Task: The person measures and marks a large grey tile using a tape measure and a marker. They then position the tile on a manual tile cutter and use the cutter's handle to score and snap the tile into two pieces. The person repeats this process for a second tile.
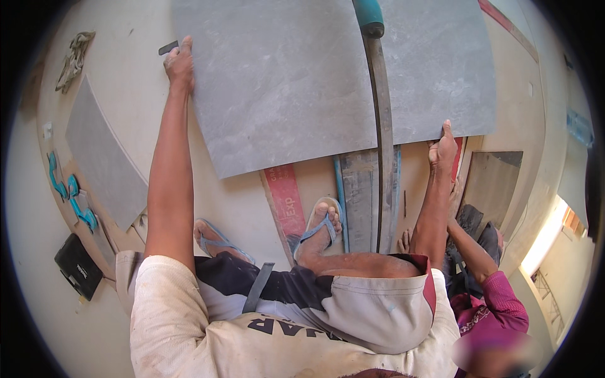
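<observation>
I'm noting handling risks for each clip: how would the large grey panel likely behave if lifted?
The large grey panel is probably stiff, since its lower edge shows no obvious sag. Its stone-like face and broad span suggest it could be heavy and awkward. If it is as hard as it looks, its sharp, exposed corners may chip when knocked.

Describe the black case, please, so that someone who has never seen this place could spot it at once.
Start at the large slab, grey and filling the picture's upper middle, then look left to the smaller slab. Left of its lower end are turquoise tools, and the case is below them in the picture. Its boxy black body sets it apart from these.
</observation>
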### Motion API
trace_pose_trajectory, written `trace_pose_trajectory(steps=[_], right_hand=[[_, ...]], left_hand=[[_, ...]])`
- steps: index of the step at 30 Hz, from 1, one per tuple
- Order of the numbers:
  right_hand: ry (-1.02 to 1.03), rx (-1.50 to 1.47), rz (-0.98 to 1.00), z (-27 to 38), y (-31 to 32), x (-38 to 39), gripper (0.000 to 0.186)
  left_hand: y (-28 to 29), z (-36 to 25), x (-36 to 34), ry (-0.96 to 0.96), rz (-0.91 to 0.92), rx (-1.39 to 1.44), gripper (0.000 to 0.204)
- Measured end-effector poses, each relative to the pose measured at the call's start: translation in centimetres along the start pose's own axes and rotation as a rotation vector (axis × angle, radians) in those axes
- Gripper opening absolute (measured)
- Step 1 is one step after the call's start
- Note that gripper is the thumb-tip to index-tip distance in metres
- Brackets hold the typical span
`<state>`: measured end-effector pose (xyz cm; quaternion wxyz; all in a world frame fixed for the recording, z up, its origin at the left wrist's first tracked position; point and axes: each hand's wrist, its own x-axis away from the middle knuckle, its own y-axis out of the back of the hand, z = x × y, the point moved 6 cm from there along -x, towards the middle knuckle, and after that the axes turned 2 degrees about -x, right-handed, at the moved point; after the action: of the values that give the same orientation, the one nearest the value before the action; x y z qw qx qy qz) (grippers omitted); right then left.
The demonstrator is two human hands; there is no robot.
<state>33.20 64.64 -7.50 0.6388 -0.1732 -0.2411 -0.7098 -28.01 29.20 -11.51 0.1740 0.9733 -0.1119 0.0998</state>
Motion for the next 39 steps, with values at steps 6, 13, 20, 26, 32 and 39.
trace_pose_trajectory(steps=[6,13,20,26,32,39], right_hand=[[0.027,-0.074,0.021,-0.4,-0.1,0.0,0.045],[0.065,-0.075,-0.083,-0.2,-0.5,0.7,0.043],[0.051,0.083,-0.07,-0.3,0.3,0.2,0.045],[0.031,0.067,-0.068,0.2,-0.5,0.9,0.046],[0.053,-0.011,-0.123,0.6,-1.6,1.9,0.044],[0.124,0.325,0.002,0.0,0.4,1.9,0.04]], left_hand=[[0.1,-0.1,-0.1,-0.037,-0.072,-0.031,0.046],[0.3,-0.4,-0.1,-0.001,0.018,-0.03,0.045],[0.7,1.0,-1.5,0.028,0.056,-0.002,0.042],[0.2,-0.6,-0.1,0.034,0.024,0.074,0.045],[0.7,-0.4,-0.7,0.053,0.075,0.039,0.044],[1.3,0.0,-1.4,0.042,0.011,-0.018,0.044]])
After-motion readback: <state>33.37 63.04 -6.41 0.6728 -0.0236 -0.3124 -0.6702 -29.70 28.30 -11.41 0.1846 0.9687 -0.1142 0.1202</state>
